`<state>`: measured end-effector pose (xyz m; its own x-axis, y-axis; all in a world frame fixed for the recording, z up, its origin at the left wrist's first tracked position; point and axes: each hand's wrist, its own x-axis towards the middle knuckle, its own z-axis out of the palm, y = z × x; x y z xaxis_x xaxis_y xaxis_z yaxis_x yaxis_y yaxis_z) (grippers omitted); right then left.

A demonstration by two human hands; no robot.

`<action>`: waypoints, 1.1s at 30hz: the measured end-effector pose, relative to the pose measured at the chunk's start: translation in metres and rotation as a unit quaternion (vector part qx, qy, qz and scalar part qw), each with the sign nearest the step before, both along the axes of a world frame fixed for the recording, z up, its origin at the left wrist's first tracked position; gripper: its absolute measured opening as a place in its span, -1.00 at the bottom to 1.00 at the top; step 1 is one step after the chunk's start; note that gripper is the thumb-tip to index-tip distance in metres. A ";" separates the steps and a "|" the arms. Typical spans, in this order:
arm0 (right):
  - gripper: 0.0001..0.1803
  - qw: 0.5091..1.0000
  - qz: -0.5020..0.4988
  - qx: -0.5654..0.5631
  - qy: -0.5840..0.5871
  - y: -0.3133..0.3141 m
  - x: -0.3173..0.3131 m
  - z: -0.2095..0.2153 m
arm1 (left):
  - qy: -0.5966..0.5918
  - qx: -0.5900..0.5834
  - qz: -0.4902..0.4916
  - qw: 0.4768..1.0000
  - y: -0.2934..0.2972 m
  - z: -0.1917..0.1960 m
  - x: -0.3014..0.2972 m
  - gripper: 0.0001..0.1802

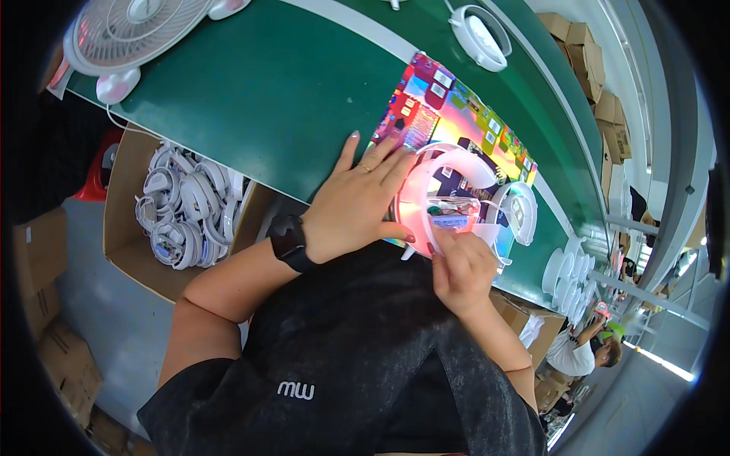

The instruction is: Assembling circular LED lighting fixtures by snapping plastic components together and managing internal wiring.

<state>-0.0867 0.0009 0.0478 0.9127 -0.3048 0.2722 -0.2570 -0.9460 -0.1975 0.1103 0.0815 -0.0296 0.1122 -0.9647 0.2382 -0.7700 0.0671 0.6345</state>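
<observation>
A white C-shaped housing [415, 199], glowing pink in the light, lies in front of me on colourful printed sheets [441, 106]. In its opening sit a small blue cylinder-shaped part [450, 221] and thin wires. My left hand [357, 197] lies with fingers stretched over the housing's left side and the sheets, its thumb low against the rim. Fingers of my right hand [464, 266] are pinched together at the housing's lower inner edge, beside the blue part; whatever they hold is hidden. Just right of it is another white curved piece [521, 213].
A green table [304, 99] carries a white fan [144, 34] at far left and another white curved housing [480, 38] at the back. White rounded pieces [569, 277] stand at right. Below left, a cardboard box [125, 243] holds several white housings. A person [574, 356] is farther right.
</observation>
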 end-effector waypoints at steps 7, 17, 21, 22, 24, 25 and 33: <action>-0.41 0.995 0.060 0.002 0.077 -0.011 0.001 0.004 | 0.018 0.004 -0.004 1.000 -0.001 -0.005 0.001 0.10; -0.67 0.997 -0.031 0.042 -0.059 -0.002 -0.065 0.014 | -0.032 0.019 -0.040 0.998 0.018 0.038 -0.004 -0.15; -0.62 0.856 -0.368 0.325 -0.163 -0.002 -0.105 -0.033 | 0.130 0.052 0.020 0.990 -0.018 0.053 0.011 -0.55; -0.62 0.853 -0.374 0.323 -0.168 -0.005 -0.109 -0.042 | 0.134 0.024 0.023 0.990 -0.031 0.053 0.010 -0.56; -0.50 0.822 -0.435 0.326 -0.170 -0.018 -0.116 -0.059 | 0.069 0.022 -0.002 0.997 -0.050 0.051 0.001 -0.53; -0.49 0.880 -0.376 0.238 -0.167 -0.031 -0.116 -0.062 | 0.066 0.024 -0.003 0.998 -0.053 0.051 -0.007 -0.53; -0.68 0.800 -0.344 0.456 -0.183 -0.031 -0.095 -0.030 | -0.055 0.114 -0.075 0.989 -0.083 0.066 -0.055 -0.53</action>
<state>-0.1820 -0.0297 0.0179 0.3533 -0.9251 -0.1395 -0.4211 -0.0242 -0.9067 0.0552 -0.0012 0.0362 -0.0515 -0.9986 0.0152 -0.8277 0.0512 0.5589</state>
